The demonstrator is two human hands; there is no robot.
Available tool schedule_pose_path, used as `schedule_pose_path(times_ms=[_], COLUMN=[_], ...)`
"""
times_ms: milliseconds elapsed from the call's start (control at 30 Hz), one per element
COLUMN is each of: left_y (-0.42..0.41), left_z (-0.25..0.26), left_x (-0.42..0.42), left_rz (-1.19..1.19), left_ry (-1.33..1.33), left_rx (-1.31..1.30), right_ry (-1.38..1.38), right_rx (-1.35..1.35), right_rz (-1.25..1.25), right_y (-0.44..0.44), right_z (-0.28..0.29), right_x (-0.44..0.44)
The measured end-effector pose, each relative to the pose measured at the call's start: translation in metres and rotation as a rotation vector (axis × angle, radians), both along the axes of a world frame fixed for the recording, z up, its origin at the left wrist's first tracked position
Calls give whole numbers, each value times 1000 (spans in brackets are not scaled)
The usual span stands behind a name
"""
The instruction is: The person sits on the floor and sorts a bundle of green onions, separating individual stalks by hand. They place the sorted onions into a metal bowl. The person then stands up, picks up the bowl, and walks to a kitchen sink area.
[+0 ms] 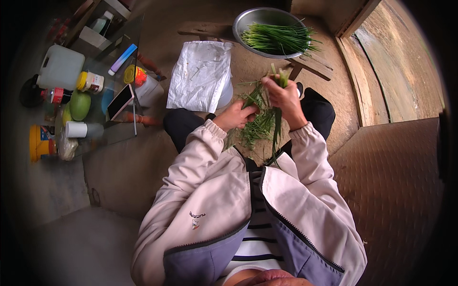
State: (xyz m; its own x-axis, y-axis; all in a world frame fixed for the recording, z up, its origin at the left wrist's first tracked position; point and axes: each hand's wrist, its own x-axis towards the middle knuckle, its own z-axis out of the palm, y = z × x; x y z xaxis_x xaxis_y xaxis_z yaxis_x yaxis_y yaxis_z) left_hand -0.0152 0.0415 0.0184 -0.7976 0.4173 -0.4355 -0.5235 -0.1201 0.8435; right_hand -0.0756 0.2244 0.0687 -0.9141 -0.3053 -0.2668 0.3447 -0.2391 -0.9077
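My right hand point(284, 97) is closed around a small bunch of green leafy stalks point(283, 79); their pale ends point up and long leaves hang below. Left of it, my left hand point(239, 113) pinches green leaves between thumb and fingers. Beneath both hands, a loose pile of green trimmings point(258, 128) lies on the floor between my knees. Beyond them, a steel basin point(250, 18) holds many long green stalks, perhaps chives, laid side by side. It rests on a wooden bench point(316, 66).
A white woven sack point(200, 73) lies over a pale bucket point(225, 94). At left, a glass-topped table point(118, 64) bears a phone point(120, 102), a plastic jug point(62, 66), a jar point(91, 82) and a green fruit point(79, 105). A doorway sill point(352, 82) and a brown panel point(390, 171) are at right.
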Motion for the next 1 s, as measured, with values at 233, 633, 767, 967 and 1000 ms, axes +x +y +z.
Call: schedule_pose_path(times_ms=[233, 633, 767, 967, 1000], left_y=[-3, -28, -10, -24, -27], left_z=[-92, -105, -116, -61, -49], left_x=[10, -8, -11, -42, -44], left_rz=[-56, 121, 30, -268, -138], left_ry=[-34, -309, -85, 422, 342], left_rx=[-295, 214, -98, -1046, -1039], right_ry=[78, 77, 42, -9, -19], right_rx=[-59, -232, -158, -75, -62], right_rz=[-170, -345, -267, -109, -83], right_y=[46, 108, 112, 98, 96], right_z=[11, 5, -4, -7, -8], right_x=[-25, -44, -37, -28, -28])
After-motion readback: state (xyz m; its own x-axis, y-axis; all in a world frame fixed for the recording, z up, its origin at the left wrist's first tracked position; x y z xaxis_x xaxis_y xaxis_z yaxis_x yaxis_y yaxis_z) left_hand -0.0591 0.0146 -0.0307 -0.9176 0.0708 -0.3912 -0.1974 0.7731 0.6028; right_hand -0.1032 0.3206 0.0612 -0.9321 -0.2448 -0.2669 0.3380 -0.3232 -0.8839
